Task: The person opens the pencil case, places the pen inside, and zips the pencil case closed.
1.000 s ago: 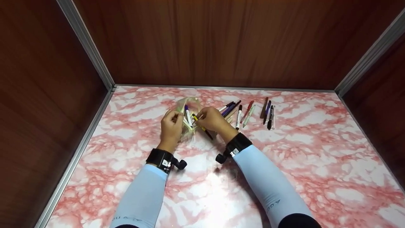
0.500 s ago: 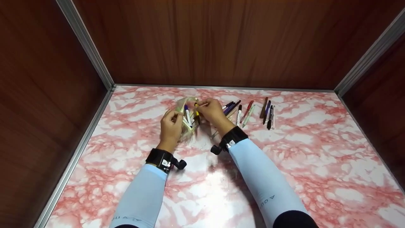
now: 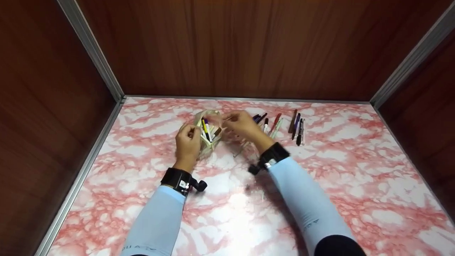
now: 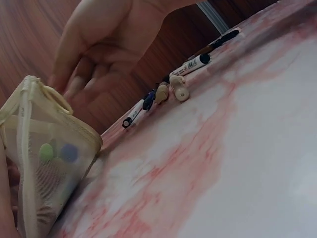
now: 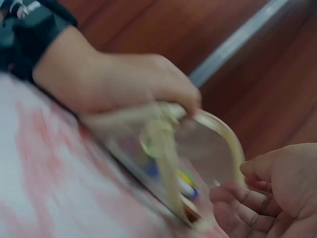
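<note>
My left hand (image 3: 188, 142) pinches the near-left edge of a cream mesh pouch (image 4: 42, 186), whose mouth gapes upward. Inside lean a yellow-and-black pen (image 3: 205, 131), a white marker with a purple cap (image 3: 210, 134) and a brown-ended pen (image 3: 217, 132). My right hand (image 3: 245, 124) is beside the pouch's right rim, fingers loosely bent, with nothing visible between them. In the right wrist view its thumb and fingertips are close to the rim (image 5: 232, 141); whether they touch it I cannot tell. The left fingertips are partly hidden behind the pouch.
Right of the pouch lie loose pens: a black-capped white marker (image 4: 192, 65), a red pen (image 3: 275, 122), a pale green pen (image 3: 278, 127) and a brown pen (image 3: 293, 121). Dark wood panels (image 3: 227, 49) wall the marbled tabletop (image 3: 341, 177) at the back and sides.
The yellow-and-black pen, held by my right hand before, now leans inside the pouch beside the purple-capped marker. My right hand has let go and shifted right. The left hand keeps its hold.
</note>
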A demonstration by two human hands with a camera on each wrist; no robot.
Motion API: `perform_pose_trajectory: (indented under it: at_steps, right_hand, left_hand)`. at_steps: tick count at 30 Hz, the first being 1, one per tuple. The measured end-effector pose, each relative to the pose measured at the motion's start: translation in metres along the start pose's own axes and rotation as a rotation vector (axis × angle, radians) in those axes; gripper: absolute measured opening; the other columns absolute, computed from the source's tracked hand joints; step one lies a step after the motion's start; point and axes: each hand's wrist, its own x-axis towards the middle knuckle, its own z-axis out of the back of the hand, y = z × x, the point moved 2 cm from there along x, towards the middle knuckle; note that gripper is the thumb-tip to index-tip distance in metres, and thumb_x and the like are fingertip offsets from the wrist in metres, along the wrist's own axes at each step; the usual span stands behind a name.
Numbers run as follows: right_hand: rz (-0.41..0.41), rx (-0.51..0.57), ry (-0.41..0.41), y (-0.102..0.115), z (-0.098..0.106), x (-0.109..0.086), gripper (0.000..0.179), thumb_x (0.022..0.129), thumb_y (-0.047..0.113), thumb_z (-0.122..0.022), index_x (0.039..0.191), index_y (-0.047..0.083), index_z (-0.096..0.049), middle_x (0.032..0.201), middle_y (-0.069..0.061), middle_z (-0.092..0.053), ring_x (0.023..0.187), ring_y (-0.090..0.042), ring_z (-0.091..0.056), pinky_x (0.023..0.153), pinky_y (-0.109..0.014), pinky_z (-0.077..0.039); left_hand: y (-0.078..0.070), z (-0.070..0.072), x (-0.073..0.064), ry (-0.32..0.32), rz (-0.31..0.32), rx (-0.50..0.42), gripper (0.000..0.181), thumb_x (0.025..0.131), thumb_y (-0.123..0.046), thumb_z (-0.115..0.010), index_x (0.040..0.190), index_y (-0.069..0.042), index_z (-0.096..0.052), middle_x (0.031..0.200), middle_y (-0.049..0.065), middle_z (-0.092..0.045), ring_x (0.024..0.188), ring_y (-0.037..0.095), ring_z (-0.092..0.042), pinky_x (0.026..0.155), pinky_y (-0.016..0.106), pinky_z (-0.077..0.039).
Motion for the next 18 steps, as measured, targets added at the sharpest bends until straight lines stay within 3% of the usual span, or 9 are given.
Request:
perform_pose_trajectory:
  at_steps: [5, 10, 13, 18]
  right_hand:
    - [0.013, -0.135, -0.091, -0.018, 0.064, -0.013, 0.031, 0.11, 0.015, -0.07, 0.134, -0.004, -0.075, 0.118, -0.023, -0.081, 0.103, -0.042, -0.08, 0.085, -0.04, -0.069]
    - [-0.007, -0.179, -0.21, -0.039, 0.128, -0.032, 0.031, 0.109, 0.014, -0.07, 0.134, -0.003, -0.075, 0.12, -0.026, -0.079, 0.096, -0.031, -0.079, 0.081, -0.034, -0.068]
    - [-0.018, -0.227, -0.303, -0.052, 0.157, -0.043, 0.033, 0.109, 0.017, -0.07, 0.136, -0.001, -0.076, 0.112, -0.018, -0.08, 0.088, -0.022, -0.077, 0.074, -0.026, -0.063]
    - [-0.035, -0.241, -0.46, -0.074, 0.191, -0.062, 0.038, 0.107, 0.017, -0.072, 0.14, 0.0, -0.074, 0.098, -0.007, -0.072, 0.076, -0.011, -0.069, 0.067, -0.021, -0.056]
  left_hand:
    - [0.001, 0.003, 0.0, -0.04, 0.065, 0.076, 0.018, 0.103, -0.019, -0.067, 0.091, -0.006, -0.072, 0.095, 0.009, -0.071, 0.089, 0.021, -0.068, 0.079, 0.029, -0.056]
    - [0.0, 0.001, 0.002, -0.018, 0.022, 0.091, 0.02, 0.102, -0.015, -0.067, 0.087, -0.002, -0.068, 0.091, 0.011, -0.066, 0.088, 0.023, -0.064, 0.08, 0.029, -0.052]
    - [-0.001, 0.001, 0.003, 0.004, 0.028, 0.051, 0.02, 0.101, -0.013, -0.071, 0.084, -0.003, -0.067, 0.088, 0.006, -0.062, 0.085, 0.02, -0.061, 0.078, 0.026, -0.05]
    - [-0.001, 0.002, 0.004, 0.026, 0.119, -0.05, 0.021, 0.104, -0.015, -0.075, 0.086, -0.006, -0.07, 0.086, -0.003, -0.058, 0.077, 0.011, -0.057, 0.069, 0.021, -0.049]
